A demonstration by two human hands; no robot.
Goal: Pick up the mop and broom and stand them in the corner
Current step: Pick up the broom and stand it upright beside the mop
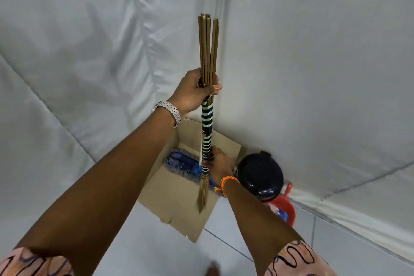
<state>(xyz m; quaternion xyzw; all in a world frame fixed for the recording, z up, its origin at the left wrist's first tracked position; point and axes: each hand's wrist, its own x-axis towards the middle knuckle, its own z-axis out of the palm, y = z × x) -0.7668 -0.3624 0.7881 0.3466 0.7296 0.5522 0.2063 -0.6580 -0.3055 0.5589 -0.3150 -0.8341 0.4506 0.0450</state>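
I hold a stick broom (207,132) upright in front of the corner of white fabric walls. Its bound part is wrapped in green and white bands, brown sticks rise at the top, and thin bristles hang at the bottom. My left hand (195,91) grips the sticks just above the wrapping. My right hand (218,163) holds the lower end of the wrapping; a thin white rod runs beside the broom down toward that hand. A blue flat mop head (179,162) lies on a sheet of cardboard (174,197) on the floor below.
A black round lidded bin (259,175) stands right of the cardboard against the wall. Behind it sits a red dustpan or bucket (283,206). The floor is pale tile. White draped fabric walls meet in the corner (224,51).
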